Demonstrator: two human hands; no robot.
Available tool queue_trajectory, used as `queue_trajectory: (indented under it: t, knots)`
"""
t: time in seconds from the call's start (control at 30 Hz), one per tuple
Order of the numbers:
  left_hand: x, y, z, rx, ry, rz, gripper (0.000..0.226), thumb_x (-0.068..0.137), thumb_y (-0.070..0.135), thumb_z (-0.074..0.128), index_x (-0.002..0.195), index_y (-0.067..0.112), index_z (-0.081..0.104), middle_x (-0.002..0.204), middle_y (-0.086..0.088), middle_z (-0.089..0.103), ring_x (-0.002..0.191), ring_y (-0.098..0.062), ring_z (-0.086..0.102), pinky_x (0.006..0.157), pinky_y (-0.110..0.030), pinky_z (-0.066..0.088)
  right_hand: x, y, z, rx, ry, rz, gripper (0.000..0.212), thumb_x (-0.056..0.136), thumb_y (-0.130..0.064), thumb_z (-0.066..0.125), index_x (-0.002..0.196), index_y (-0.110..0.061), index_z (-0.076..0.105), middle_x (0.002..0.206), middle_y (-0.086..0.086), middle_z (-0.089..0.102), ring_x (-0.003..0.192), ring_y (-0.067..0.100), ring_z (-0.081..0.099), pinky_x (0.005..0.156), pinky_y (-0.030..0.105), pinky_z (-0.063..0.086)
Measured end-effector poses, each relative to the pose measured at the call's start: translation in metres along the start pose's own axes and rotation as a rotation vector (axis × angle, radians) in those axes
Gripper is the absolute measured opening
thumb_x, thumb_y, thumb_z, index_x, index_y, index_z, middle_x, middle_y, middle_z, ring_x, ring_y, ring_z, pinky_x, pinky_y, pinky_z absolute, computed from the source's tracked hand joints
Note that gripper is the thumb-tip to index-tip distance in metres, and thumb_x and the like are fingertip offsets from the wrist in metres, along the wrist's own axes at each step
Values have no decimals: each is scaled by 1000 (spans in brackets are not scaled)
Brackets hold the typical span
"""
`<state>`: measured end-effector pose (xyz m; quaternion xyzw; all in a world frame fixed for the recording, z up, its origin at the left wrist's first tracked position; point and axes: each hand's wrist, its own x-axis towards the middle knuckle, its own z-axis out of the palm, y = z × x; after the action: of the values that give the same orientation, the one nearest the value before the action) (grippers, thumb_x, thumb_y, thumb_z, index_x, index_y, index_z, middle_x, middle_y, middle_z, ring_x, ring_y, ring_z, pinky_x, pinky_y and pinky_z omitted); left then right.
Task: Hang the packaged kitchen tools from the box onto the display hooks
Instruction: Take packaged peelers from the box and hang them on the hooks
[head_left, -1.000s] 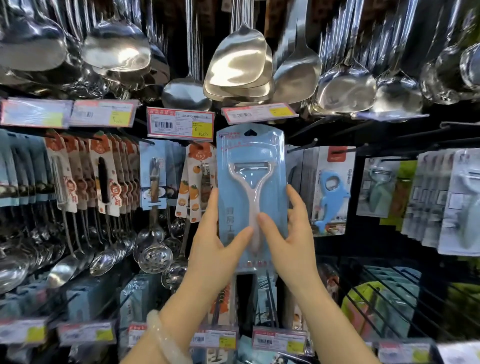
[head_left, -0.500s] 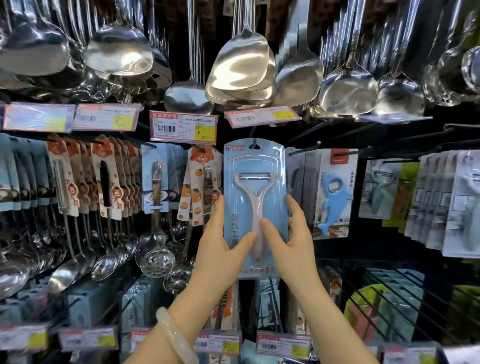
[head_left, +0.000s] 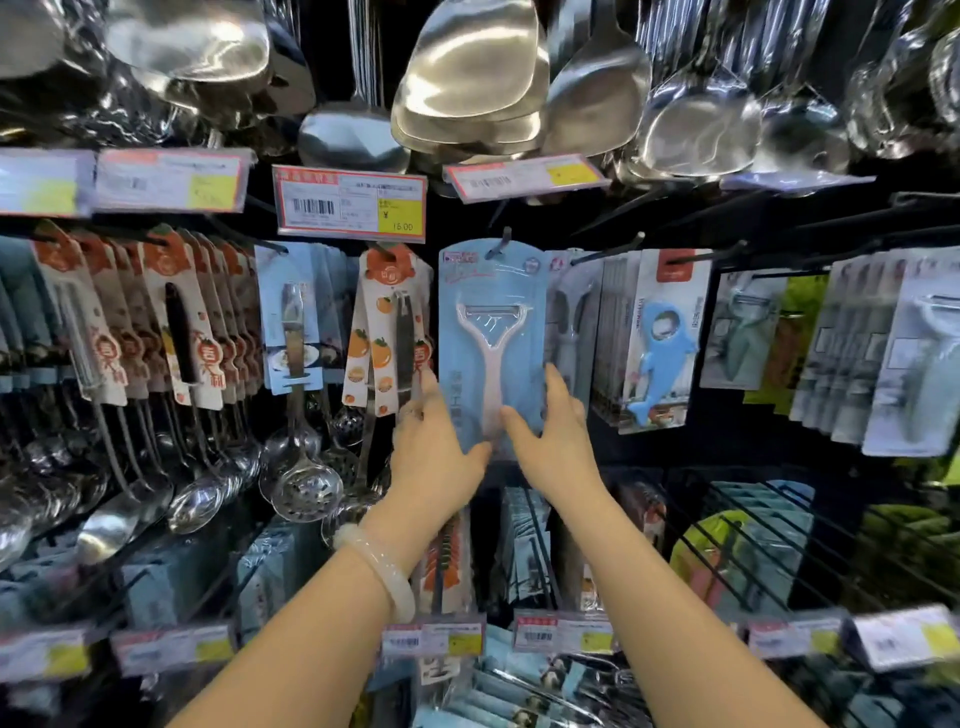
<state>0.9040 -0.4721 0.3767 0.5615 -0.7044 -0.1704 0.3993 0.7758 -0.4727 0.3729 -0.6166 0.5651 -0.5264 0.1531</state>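
A light blue blister pack with a white Y-shaped peeler (head_left: 491, 343) hangs upright in the middle of the display. The black display hook (head_left: 500, 244) pokes through the hole at the pack's top. My left hand (head_left: 434, 449) grips the pack's lower left edge, thumb across its front. My right hand (head_left: 553, 441) grips the lower right edge the same way. A pale bangle sits on my left wrist. The box is not in view.
Orange-carded tools (head_left: 392, 327) hang just left of the pack, and a blue dolphin opener pack (head_left: 660, 343) hangs to the right. Steel ladles and spatulas (head_left: 467, 78) hang overhead. A price tag (head_left: 350, 208) sits above left. Wire racks with packs fill the lower shelf.
Both hands carried the peeler pack forward and up toward the rack. The hook tip now shows through the pack's hole, and the pack sits among the hanging items.
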Motion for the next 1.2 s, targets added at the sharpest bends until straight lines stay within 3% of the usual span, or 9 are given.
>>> queue_trajectory:
  t: [0.1,0.2,0.3,0.4,0.47,0.57,0.7,0.9,1.2]
  knots:
    - [-25,-3,6,242,7,44,90,89,33,60,152,15,-2,153,-15,15,139,-32,20,112,-39,24,-25,18,-9,-195,-14,-37,68,95,-24,54,150,-19,15,145,5,29,134,20,30,96,15,22]
    - [-44,-3,20,438,-73,129,77,92,37,55,151,17,9,155,-13,11,141,-31,14,115,-40,19,-43,37,-18,-427,-20,-76,62,94,-22,55,148,-16,25,142,10,34,125,26,40,101,28,33]
    - [-67,7,40,547,-157,160,69,94,36,50,149,19,14,156,-12,9,144,-29,8,116,-41,12,-75,49,-25,-643,-102,-111,63,92,-18,59,147,-14,29,144,10,36,132,27,36,108,35,32]
    - [-101,18,67,559,-218,224,67,91,27,49,149,21,14,155,-9,11,144,-26,9,116,-39,10,-120,73,-36,-728,-83,-172,75,64,2,77,133,-6,50,125,21,56,111,41,56,88,48,51]
    - [-129,22,88,574,-297,257,70,91,24,48,150,21,12,155,-9,12,144,-26,10,116,-39,12,-153,93,-49,-780,-76,-126,79,48,4,81,123,-4,58,114,22,62,97,40,63,74,45,55]
    - [-174,26,125,598,-450,288,73,91,23,49,151,19,8,157,-9,9,144,-26,11,115,-40,13,-204,127,-73,-787,-153,43,80,57,-3,79,132,-7,52,120,22,58,104,41,60,80,45,54]
    - [-230,36,177,649,-648,327,73,92,25,52,150,18,10,156,-10,10,143,-30,13,116,-43,16,-271,156,-116,-860,-287,282,72,88,-19,57,150,-17,19,149,13,25,137,32,29,107,38,29]
    - [-323,65,239,681,-855,448,69,89,20,54,148,15,19,152,-13,21,140,-32,20,113,-43,18,-378,196,-189,-887,-356,583,68,86,-20,55,147,-18,24,139,9,35,127,33,38,100,35,36]
    - [-441,134,314,652,-1004,618,69,86,23,61,144,16,25,145,-13,31,134,-31,29,108,-41,26,-505,224,-296,-891,-321,926,67,93,-24,51,149,-19,15,141,12,31,129,33,34,102,37,34]
